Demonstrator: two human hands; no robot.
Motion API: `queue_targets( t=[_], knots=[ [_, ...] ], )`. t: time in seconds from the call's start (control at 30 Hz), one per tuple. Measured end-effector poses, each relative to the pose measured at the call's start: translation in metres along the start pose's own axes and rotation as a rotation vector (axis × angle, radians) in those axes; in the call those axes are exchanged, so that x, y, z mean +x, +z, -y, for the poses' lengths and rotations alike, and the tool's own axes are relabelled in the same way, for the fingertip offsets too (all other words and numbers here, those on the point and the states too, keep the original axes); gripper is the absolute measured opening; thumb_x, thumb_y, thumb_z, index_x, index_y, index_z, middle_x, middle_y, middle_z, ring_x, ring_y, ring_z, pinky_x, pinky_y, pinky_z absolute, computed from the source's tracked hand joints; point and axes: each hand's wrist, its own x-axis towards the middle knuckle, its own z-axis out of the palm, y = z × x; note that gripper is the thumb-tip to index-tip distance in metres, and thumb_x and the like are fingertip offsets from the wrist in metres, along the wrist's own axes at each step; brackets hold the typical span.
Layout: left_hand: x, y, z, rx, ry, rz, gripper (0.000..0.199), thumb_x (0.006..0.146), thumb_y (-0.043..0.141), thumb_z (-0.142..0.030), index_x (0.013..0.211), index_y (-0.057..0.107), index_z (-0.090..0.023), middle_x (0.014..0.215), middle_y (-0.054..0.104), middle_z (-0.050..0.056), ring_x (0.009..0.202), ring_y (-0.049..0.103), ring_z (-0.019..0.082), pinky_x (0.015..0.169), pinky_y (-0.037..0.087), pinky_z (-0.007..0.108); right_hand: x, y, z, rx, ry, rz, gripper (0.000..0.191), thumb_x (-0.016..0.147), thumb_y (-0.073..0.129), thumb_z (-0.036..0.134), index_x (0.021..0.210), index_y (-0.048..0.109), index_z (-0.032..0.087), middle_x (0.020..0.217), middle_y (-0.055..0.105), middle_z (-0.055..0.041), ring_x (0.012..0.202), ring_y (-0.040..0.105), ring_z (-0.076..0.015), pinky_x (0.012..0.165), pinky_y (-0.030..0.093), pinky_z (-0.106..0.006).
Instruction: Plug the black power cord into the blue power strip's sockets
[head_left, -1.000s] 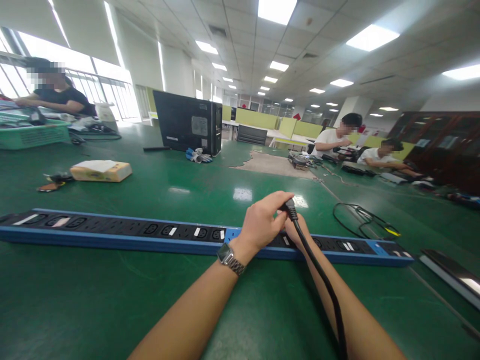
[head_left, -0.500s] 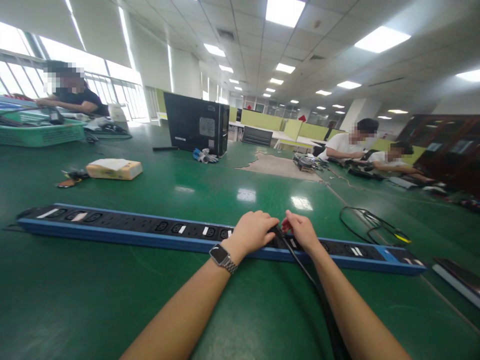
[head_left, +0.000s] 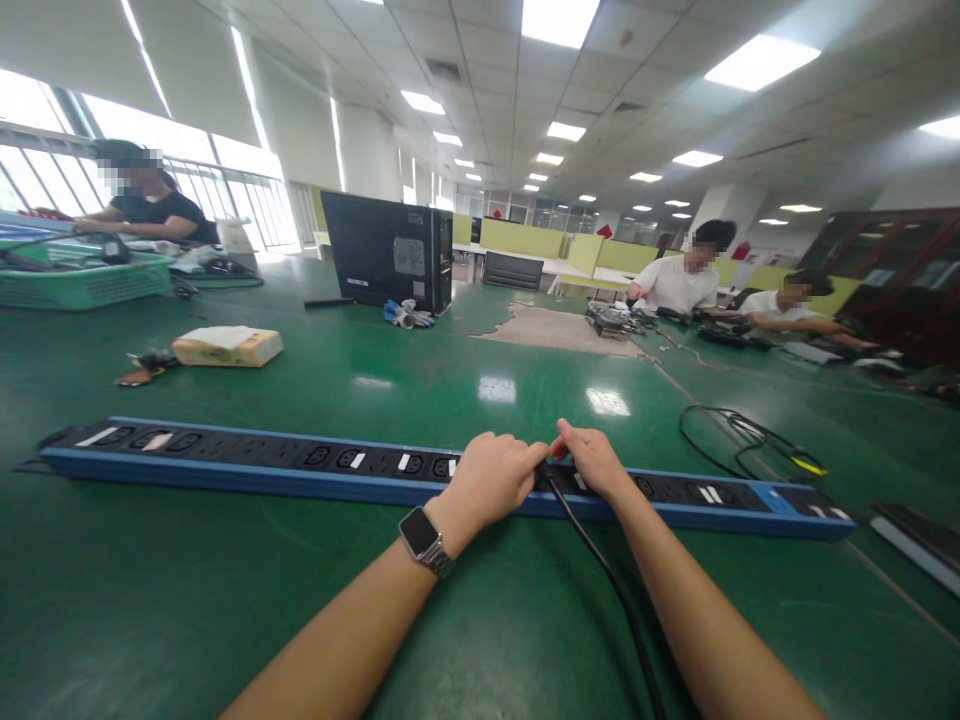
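A long blue-edged power strip with a black socket face lies across the green table. My left hand, with a watch on its wrist, is closed over the plug of a black power cord at the strip's middle. My right hand comes in from the other side, thumb raised and fingers curled against the plug. Fingers hide most of the plug, so how deep it sits in a socket cannot be seen. Its cord runs down between my forearms.
A black computer case stands at the back, with gloves beside it. Left are a tissue pack and a green basket. A coiled cable lies right. Co-workers sit at the table's far left and far right.
My right hand has drawn in to the plug, and its fingers have closed. My left hand has shifted slightly left and lower. One co-worker at the right has sat up more.
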Motion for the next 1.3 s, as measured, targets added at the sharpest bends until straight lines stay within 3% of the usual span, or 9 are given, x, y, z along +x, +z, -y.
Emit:
queue_targets(
  t=[0.23,0.4,0.57,0.7,0.8,0.9,1.0,1.17,1.3],
  knots=[
    [-0.018,0.005,-0.031,-0.093,-0.207,0.019,0.033,0.095,0.035,-0.038,0.119,0.053,-0.024,0.082,0.07,0.006,0.073,0.068,0.024,0.062,0.046,0.031,0.002,0.002,-0.006,0.011,-0.033,-0.017,0.066,0.089,0.034,0.065,0.062,0.07,0.017,0.058,0.065,-0.004,0.062,0.062,-0.0157,0.066,0.043,-0.025],
    [-0.006,0.004,-0.055,-0.153,-0.428,-0.012,0.058,0.079,0.047,-0.071,0.11,0.053,-0.022,0.079,0.069,0.009,0.075,0.068,0.031,0.062,0.047,0.035,0.0,0.002,-0.005,0.063,-0.032,-0.005,0.067,0.088,0.034,0.066,0.058,0.068,0.018,0.06,0.066,-0.0045,0.062,0.061,-0.0155,0.065,0.043,-0.026],
    [-0.001,0.012,-0.061,-0.29,-0.513,-0.065,0.04,0.073,0.062,-0.045,0.106,0.052,-0.024,0.074,0.066,0.004,0.07,0.065,0.026,0.059,0.041,0.03,-0.001,0.001,-0.003,0.08,-0.03,-0.002,0.067,0.088,0.035,0.067,0.058,0.068,0.017,0.058,0.065,-0.0045,0.06,0.06,-0.0149,0.064,0.043,-0.026],
    [-0.005,0.017,-0.048,-0.668,-0.532,-0.174,0.032,0.071,0.056,-0.022,0.102,0.05,-0.022,0.06,0.056,-0.004,0.056,0.057,0.015,0.054,0.035,0.023,0.001,0.001,-0.005,0.096,-0.004,-0.024,0.068,0.088,0.034,0.068,0.059,0.069,0.017,0.057,0.064,-0.0046,0.059,0.061,-0.0151,0.061,0.043,-0.025],
    [-0.009,0.007,-0.033,-0.842,-0.518,-0.376,0.045,0.072,0.052,-0.016,0.116,0.046,-0.02,0.059,0.049,-0.008,0.051,0.05,0.011,0.052,0.034,0.021,0.003,0.002,-0.008,0.132,0.014,-0.044,0.067,0.087,0.035,0.067,0.058,0.068,0.017,0.055,0.064,-0.0045,0.057,0.061,-0.0149,0.06,0.043,-0.025],
    [-0.014,-0.015,-0.019,-0.798,-0.493,-0.517,0.06,0.072,0.052,-0.016,0.131,0.04,-0.017,0.061,0.047,-0.008,0.05,0.046,0.01,0.052,0.036,0.021,0.003,0.002,-0.009,0.149,0.014,-0.058,0.066,0.087,0.036,0.066,0.057,0.067,0.017,0.055,0.063,-0.0042,0.056,0.061,-0.0145,0.061,0.044,-0.025],
    [-0.017,-0.032,0.003,-0.677,-0.521,-0.598,0.056,0.071,0.053,-0.018,0.127,0.05,-0.017,0.06,0.045,-0.008,0.05,0.044,0.009,0.054,0.037,0.021,0.002,0.002,-0.008,0.147,-0.002,-0.066,0.065,0.088,0.037,0.066,0.057,0.067,0.017,0.055,0.064,-0.0042,0.057,0.061,-0.0144,0.061,0.044,-0.025],
    [-0.024,-0.035,0.053,-0.747,-0.742,-0.831,0.057,0.067,0.055,-0.02,0.124,0.05,-0.018,0.057,0.047,-0.008,0.046,0.041,0.008,0.048,0.033,0.019,0.003,0.002,-0.01,0.137,-0.007,-0.07,0.064,0.087,0.038,0.066,0.058,0.067,0.017,0.058,0.065,-0.0042,0.057,0.061,-0.0143,0.061,0.044,-0.025],
    [-0.038,-0.024,0.067,-1.026,-0.865,-0.7,0.056,0.064,0.06,-0.024,0.119,0.049,-0.018,0.051,0.049,-0.009,0.04,0.039,0.009,0.042,0.029,0.019,0.005,0.003,-0.011,0.127,-0.006,-0.055,0.063,0.088,0.038,0.065,0.058,0.066,0.017,0.06,0.066,-0.0044,0.058,0.061,-0.0146,0.06,0.045,-0.025]
  ],
)
